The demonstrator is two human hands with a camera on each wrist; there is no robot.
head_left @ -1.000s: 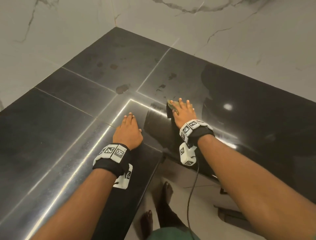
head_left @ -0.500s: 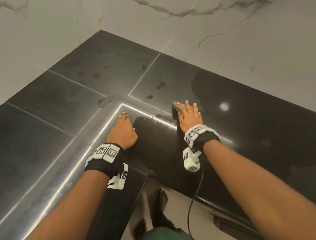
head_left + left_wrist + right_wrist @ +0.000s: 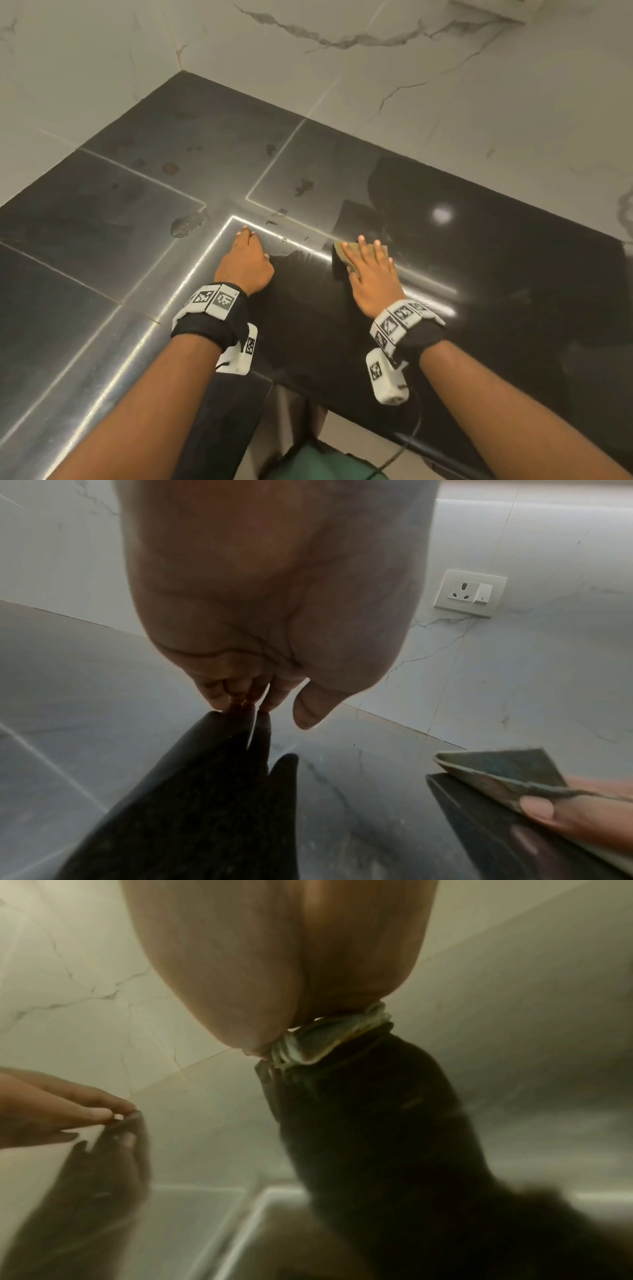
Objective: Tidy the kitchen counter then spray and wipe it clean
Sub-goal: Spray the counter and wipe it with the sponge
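The right hand (image 3: 373, 274) lies flat with straight, spread fingers pressing a greenish scrub pad (image 3: 346, 251) onto the glossy black counter (image 3: 513, 274), right of centre. Just left, the left hand (image 3: 245, 263) rests fingertips-down on the counter, fingers straight, holding nothing. Dried stains (image 3: 185, 224) mark the far left

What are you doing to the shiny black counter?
A person is wiping the black counter. The right hand presses a folded cloth flat against it with straight fingers. The left hand rests beside it, fingertips touching the counter, holding nothing. Some smudges and wet spots sit farther back toward the marble wall, not wiped yet.
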